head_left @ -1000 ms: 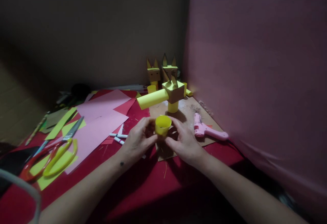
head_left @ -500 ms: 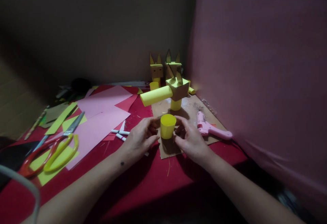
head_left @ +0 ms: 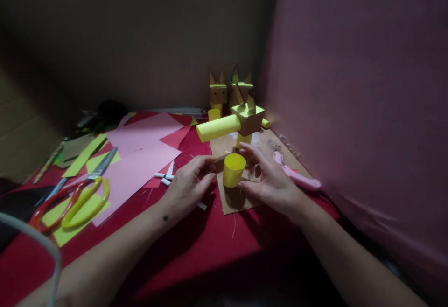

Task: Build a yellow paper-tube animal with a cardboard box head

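Short yellow paper tube [head_left: 234, 172] between two bare hands

The tube, open end upward and leaning slightly, is over the near part of a cardboard sheet [head_left: 220, 146]. Left hand [head_left: 192, 181]: fingers curled, thumb parted from them, gripping nothing — just beside the tube. Right hand [head_left: 273, 181]: thumb and fingers spread about the tube's right side; whether they grip it cannot be told. Behind: an eared cardboard box head [head_left: 248, 119]. Right: a pink glue gun [head_left: 304, 180], partly hidden. Left: red-and-yellow-handled scissors [head_left: 104, 163].
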`<action>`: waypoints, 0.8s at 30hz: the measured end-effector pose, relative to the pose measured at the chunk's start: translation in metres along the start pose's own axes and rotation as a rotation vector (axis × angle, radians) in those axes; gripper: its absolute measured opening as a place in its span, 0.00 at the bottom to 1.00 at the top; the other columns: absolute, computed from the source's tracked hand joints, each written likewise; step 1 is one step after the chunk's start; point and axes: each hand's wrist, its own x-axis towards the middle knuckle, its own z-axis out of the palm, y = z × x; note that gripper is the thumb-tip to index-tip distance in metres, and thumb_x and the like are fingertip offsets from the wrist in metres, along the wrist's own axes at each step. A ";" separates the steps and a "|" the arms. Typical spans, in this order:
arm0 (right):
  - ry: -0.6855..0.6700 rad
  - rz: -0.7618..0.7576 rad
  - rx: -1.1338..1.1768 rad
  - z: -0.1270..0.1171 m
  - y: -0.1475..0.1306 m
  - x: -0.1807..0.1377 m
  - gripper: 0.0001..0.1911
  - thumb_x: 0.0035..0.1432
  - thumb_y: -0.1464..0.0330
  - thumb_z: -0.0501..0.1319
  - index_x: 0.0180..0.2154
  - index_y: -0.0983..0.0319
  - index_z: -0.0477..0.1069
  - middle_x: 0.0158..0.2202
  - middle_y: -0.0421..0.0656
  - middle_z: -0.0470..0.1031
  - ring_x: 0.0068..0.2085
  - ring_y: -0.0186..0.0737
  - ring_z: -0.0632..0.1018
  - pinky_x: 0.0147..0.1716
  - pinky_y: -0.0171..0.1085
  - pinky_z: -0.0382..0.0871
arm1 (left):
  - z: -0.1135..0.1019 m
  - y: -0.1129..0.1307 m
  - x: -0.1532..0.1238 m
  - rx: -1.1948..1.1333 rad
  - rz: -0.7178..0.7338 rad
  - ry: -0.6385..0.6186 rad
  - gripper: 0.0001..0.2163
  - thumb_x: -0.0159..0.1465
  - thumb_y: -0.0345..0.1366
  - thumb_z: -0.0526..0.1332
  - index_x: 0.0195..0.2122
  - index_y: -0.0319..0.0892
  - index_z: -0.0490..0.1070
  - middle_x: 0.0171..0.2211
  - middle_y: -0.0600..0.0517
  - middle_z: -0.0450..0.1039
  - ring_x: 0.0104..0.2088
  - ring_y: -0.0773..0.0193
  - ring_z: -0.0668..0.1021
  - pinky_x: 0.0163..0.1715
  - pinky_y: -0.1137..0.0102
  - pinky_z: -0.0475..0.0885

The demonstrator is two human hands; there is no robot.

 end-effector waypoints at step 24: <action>-0.083 0.039 0.036 0.015 0.020 0.007 0.51 0.42 0.67 0.75 0.65 0.61 0.55 0.62 0.53 0.63 0.62 0.55 0.67 0.61 0.52 0.64 | 0.012 0.002 -0.003 -0.153 -0.024 -0.157 0.20 0.60 0.34 0.60 0.54 0.40 0.65 0.39 0.48 0.73 0.32 0.63 0.75 0.32 0.65 0.74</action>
